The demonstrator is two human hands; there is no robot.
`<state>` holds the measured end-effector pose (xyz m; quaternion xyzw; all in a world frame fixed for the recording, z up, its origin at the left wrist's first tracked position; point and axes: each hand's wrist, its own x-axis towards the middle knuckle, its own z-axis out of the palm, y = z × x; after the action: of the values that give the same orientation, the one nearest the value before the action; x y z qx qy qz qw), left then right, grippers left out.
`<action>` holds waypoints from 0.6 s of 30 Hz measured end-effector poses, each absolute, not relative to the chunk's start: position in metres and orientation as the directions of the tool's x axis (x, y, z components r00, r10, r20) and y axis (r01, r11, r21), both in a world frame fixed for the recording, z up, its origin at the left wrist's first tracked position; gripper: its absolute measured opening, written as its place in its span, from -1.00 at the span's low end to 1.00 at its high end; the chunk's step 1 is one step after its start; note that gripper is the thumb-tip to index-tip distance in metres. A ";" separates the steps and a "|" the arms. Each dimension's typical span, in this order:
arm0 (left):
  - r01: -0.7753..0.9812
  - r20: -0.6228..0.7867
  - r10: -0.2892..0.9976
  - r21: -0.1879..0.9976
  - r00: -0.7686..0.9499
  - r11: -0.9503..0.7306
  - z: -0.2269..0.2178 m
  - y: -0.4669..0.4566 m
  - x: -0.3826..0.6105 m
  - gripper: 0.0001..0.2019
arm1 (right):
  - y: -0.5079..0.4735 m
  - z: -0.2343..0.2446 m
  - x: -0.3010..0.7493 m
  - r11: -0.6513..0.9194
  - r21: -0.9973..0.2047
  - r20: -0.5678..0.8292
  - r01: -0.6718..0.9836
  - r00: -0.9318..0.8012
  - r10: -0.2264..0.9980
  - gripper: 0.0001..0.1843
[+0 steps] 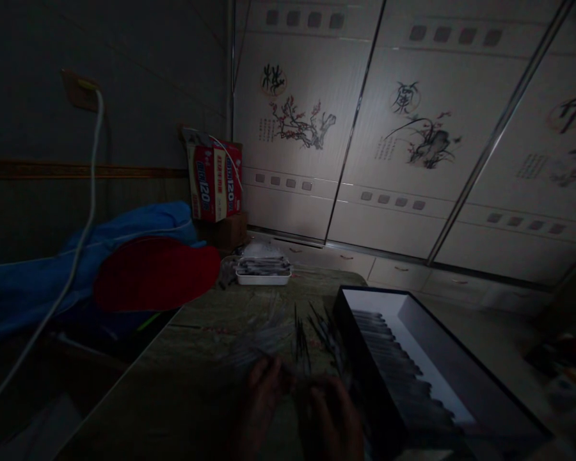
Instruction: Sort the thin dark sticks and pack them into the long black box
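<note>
My left hand (263, 387) is over the table with its fingers pinched together, near a loose pile of clear, thin plastic pieces (256, 342). To its right, my right hand (335, 410) has its fingers curled inward, facing the left one. Whatever lies between the fingertips is lost in darkness and blur. Just beyond the hands are several thin dark sticks (300, 336), with another bunch of dark sticks (324, 330) beside them. A dark-edged box (403, 296) with a white inside stands right of my right hand, holding a long row of slim dark packets (398, 365).
At the table's far end sits a white tray (264, 280) filled with thin pieces. Left of the table lie blue cloth (139, 221) and a red rounded thing (158, 272). A red carton (216, 182) is stacked by the sliding doors (302, 83). A white cable (93, 166) hangs at left.
</note>
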<state>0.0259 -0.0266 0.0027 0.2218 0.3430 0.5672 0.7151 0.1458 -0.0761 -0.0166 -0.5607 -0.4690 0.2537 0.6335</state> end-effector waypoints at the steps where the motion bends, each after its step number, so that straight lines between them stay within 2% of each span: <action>1: -0.656 -0.248 0.962 0.709 0.113 0.260 0.004 -0.027 0.026 -0.79 | -0.077 -0.016 0.145 0.238 -0.948 0.308 0.210 0.436 0.846 -0.72; 18: -0.602 -0.216 0.967 0.757 0.136 0.254 0.006 -0.026 0.028 -0.77 | -0.076 -0.014 0.144 0.215 -0.942 0.314 0.258 0.449 0.837 -0.71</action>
<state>0.0277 -0.0265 0.0059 0.2575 0.3540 0.5540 0.7082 0.1435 -0.0762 -0.0139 -0.5815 -0.4706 0.2330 0.6214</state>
